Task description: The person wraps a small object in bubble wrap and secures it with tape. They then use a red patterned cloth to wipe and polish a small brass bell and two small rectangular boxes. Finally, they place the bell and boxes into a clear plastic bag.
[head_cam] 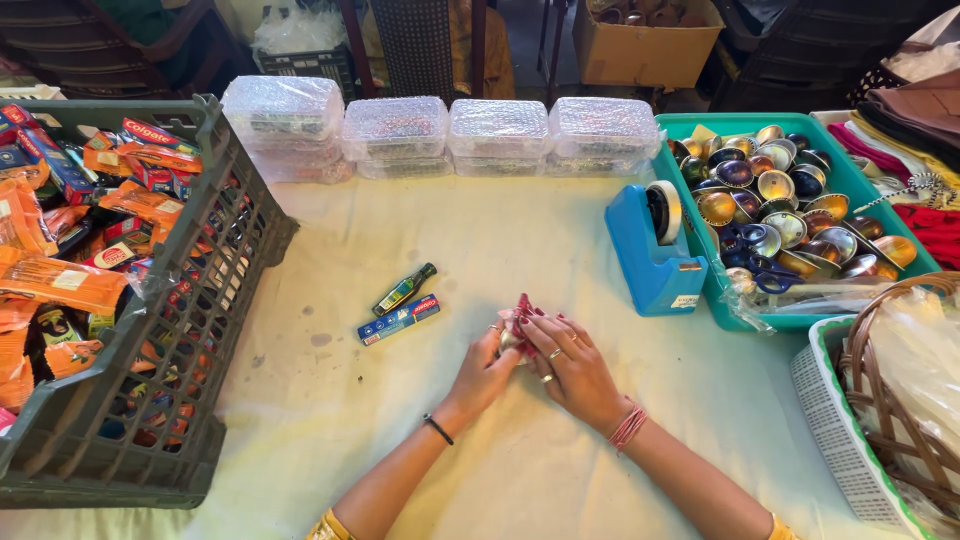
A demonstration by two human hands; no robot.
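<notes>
Hands meet at the middle of the table [420, 220] as I watch: my left hand [487, 373] and right hand [570, 362] both pinch a small red-and-white crumpled wrapper [518, 318], beside a blue box [399, 319] and small dark bottle [405, 288].

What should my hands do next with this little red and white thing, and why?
Probably keep the left hand pinching the red and white bundle while the right hand reaches for the small green bottle or the blue tube box; both lie loose on the table just beyond the left hand.
</notes>
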